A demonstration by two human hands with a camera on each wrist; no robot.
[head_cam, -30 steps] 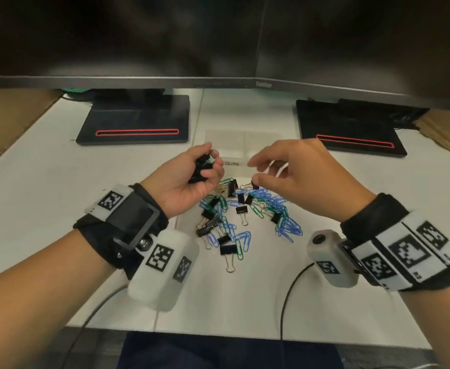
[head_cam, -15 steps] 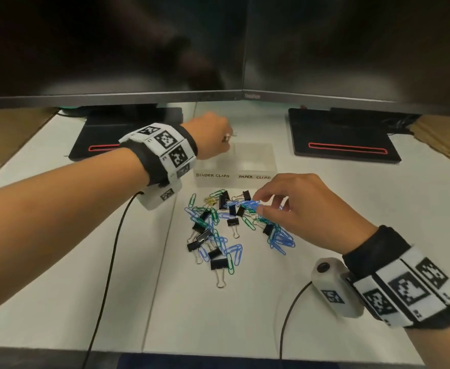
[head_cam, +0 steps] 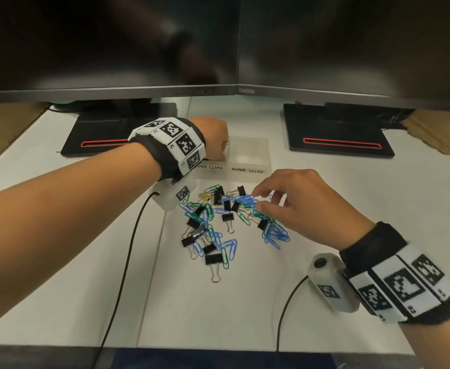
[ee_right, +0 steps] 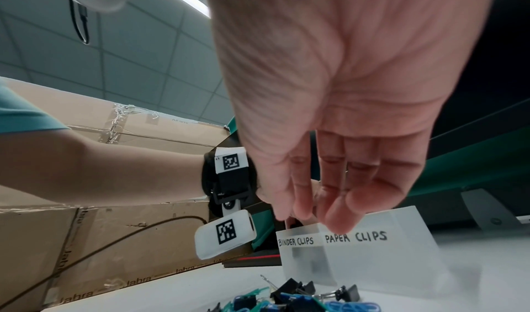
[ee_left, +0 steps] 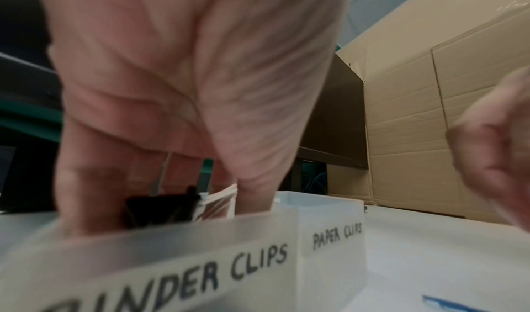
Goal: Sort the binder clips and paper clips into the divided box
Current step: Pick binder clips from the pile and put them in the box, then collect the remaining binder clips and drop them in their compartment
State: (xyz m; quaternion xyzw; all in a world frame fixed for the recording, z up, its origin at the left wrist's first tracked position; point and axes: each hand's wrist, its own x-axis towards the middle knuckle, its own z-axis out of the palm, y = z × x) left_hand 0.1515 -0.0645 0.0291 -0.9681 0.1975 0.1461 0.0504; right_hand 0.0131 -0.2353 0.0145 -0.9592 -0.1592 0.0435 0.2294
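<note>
Left wrist view: the left hand (ee_left: 183,85) points its fingers (ee_left: 86,194) down into the compartment labelled BINDER CLIPS, with a black binder clip (ee_left: 160,210) and its wire handles between them; whether the fingers clamp it or have let go cannot be told. The divided box (head_cam: 248,158) is translucent white, with two compartments side by side, hand-lettered BINDER CLIPS on the left and PAPER CLIPS on the right, and it stands on the white tabletop (head_cam: 351,209) in front of two monitor bases. Head view shows the right hand (head_cam: 298,206) over the pile of clips (head_cam: 226,222), fingers (head_cam: 269,193) loosely bent and slightly apart, tips at the blue paper clips; no firm pinch is visible. The pile lies just in front of the box: black binder clips with silver wire handles, mixed with blue and green paper clips.
</note>
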